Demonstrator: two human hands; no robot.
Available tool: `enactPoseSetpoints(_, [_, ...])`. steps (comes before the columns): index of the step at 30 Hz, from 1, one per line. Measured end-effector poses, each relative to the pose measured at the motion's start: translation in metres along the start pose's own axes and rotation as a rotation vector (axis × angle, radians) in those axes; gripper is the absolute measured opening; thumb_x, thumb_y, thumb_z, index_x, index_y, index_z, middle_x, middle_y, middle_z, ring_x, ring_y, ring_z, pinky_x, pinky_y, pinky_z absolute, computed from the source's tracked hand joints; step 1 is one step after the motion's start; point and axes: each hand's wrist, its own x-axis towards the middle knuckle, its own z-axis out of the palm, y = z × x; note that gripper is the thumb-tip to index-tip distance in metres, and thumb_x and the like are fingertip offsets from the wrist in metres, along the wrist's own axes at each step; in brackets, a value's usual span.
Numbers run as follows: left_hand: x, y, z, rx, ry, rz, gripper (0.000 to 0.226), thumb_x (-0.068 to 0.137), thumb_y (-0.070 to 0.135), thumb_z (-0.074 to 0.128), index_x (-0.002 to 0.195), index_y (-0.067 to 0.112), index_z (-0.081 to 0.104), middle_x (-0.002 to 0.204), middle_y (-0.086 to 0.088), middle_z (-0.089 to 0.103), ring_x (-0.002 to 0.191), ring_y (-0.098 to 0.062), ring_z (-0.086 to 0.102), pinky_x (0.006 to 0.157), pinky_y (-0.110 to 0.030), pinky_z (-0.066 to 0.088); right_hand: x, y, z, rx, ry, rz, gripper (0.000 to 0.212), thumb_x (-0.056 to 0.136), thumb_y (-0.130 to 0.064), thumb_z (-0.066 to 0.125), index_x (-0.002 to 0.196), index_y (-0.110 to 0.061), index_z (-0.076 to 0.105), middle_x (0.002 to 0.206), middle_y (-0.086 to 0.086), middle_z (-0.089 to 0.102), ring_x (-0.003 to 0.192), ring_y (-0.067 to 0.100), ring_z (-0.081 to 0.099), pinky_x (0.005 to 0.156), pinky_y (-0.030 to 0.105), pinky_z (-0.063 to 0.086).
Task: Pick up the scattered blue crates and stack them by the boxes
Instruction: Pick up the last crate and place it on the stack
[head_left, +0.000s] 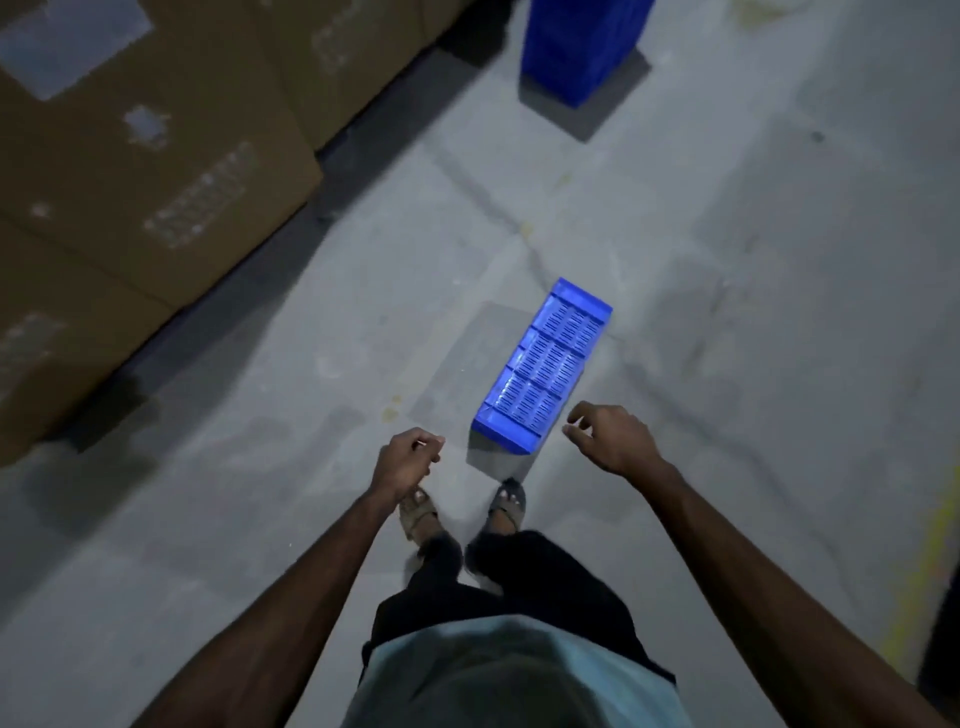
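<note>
Pale shirt and dark shorts fill the bottom centre of the frame, and both bare forearms reach forward from there. The left hand and the right hand hover just below centre, fingers loosely curled and a little apart, holding nothing. Between and just above them a blue crate lies tipped on its long side on the concrete floor, slotted wall facing up, its near end just in front of two sandalled feet. A stack of blue crates stands at the top centre, near the cardboard boxes that fill the upper left.

Resting on a narrow side, the crate looks likely to roll or topple if gripped at one end only, and a slip would drop it onto open-toed sandals. The dim light could also hide the rim edges from the fingers.

Pale labels and printed blocks show on the boxes, but all are too blurred to read.
</note>
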Motion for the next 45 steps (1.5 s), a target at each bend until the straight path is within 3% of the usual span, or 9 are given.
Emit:
enactPoseSetpoints(7, [0.094,0.014,0.057,0.178,-0.088,0.038,0.020,0.086,0.045,0.071,0.079,0.026,0.070,0.075,0.006,0.074,0.073,-0.014,0.068,0.073,-0.031,0.052,0.084,0.026,0.010,-0.173,-0.135,0.003,0.032,0.097,-0.040,0.053,0.123,-0.022,0.058,0.124,0.005,0.065,0.117,0.028,0.059,0.086,0.039,0.049])
enactPoseSetpoints(10, [0.155,0.008,0.103,0.264,-0.112,0.070,0.015,0.088,0.042,0.073,0.091,0.027,0.069,0.084,0.008,0.072,0.084,-0.015,0.069,0.077,-0.031,0.052,0.163,0.051,0.029,-0.144,-0.145,0.011,0.040,0.095,-0.041,0.055,0.130,-0.022,0.054,0.131,0.006,0.061,0.121,0.029,0.057,0.090,0.041,0.048])
enactPoseSetpoints(19, [0.358,-0.013,0.251,0.334,0.093,0.086,0.092,0.073,0.074,0.072,0.146,0.031,0.038,0.146,-0.001,0.049,0.134,-0.028,0.046,0.106,-0.052,0.034,0.401,0.135,0.123,-0.361,-0.018,-0.131,0.072,0.087,-0.033,0.067,0.150,-0.024,0.034,0.150,0.008,0.043,0.133,0.035,0.044,0.099,0.053,0.047])
enactPoseSetpoints(23, [0.420,-0.030,0.295,0.358,0.118,0.139,0.127,0.057,0.078,0.081,0.157,0.031,0.018,0.159,0.001,0.031,0.144,-0.027,0.035,0.110,-0.059,0.029,0.474,0.155,0.147,-0.494,0.007,-0.179,0.110,0.074,-0.036,0.086,0.159,-0.033,0.016,0.166,0.006,0.018,0.150,0.036,0.022,0.108,0.059,0.039])
enactPoseSetpoints(26, [0.448,-0.044,0.317,0.390,0.131,0.151,0.132,0.060,0.063,0.089,0.161,0.025,0.014,0.159,-0.004,0.032,0.143,-0.030,0.035,0.107,-0.057,0.034,0.513,0.161,0.163,-0.606,-0.138,-0.223,0.145,0.055,-0.056,0.092,0.159,-0.042,-0.008,0.169,0.004,-0.015,0.155,0.037,-0.005,0.119,0.065,0.018])
enactPoseSetpoints(29, [0.459,-0.049,0.329,0.425,0.197,0.095,0.127,0.061,0.055,0.093,0.159,0.020,0.020,0.154,-0.005,0.039,0.140,-0.029,0.038,0.104,-0.055,0.035,0.533,0.160,0.174,-0.684,-0.187,-0.238,0.150,0.046,-0.062,0.092,0.160,-0.041,-0.003,0.166,0.004,-0.026,0.153,0.039,-0.019,0.119,0.069,0.003])
enactPoseSetpoints(33, [0.472,-0.040,0.327,0.352,0.181,-0.015,0.108,0.057,0.044,0.097,0.144,0.019,0.037,0.142,-0.006,0.053,0.130,-0.033,0.050,0.102,-0.054,0.034,0.541,0.147,0.163,-0.920,-0.173,-0.387,0.148,0.040,-0.071,0.088,0.158,-0.021,0.017,0.170,0.007,0.005,0.155,0.038,-0.011,0.116,0.069,-0.005])
enactPoseSetpoints(36, [0.470,-0.032,0.326,0.330,0.152,-0.047,0.100,0.060,0.039,0.097,0.137,0.015,0.038,0.137,-0.009,0.057,0.128,-0.035,0.053,0.103,-0.054,0.035,0.538,0.141,0.148,-0.992,-0.199,-0.485,0.143,0.037,-0.078,0.084,0.152,-0.013,0.029,0.146,0.010,0.047,0.145,0.032,0.034,0.119,0.069,0.004])
enactPoseSetpoints(45, [0.430,-0.048,0.314,0.738,0.161,0.316,0.079,0.076,0.029,0.079,0.144,0.013,0.042,0.137,-0.011,0.054,0.130,-0.034,0.048,0.102,-0.050,0.037,0.471,0.205,0.141,-0.858,0.118,-0.569,0.098,0.054,-0.074,0.079,0.124,-0.013,0.049,0.099,0.009,0.063,0.098,0.031,0.061,0.107,0.055,0.031])
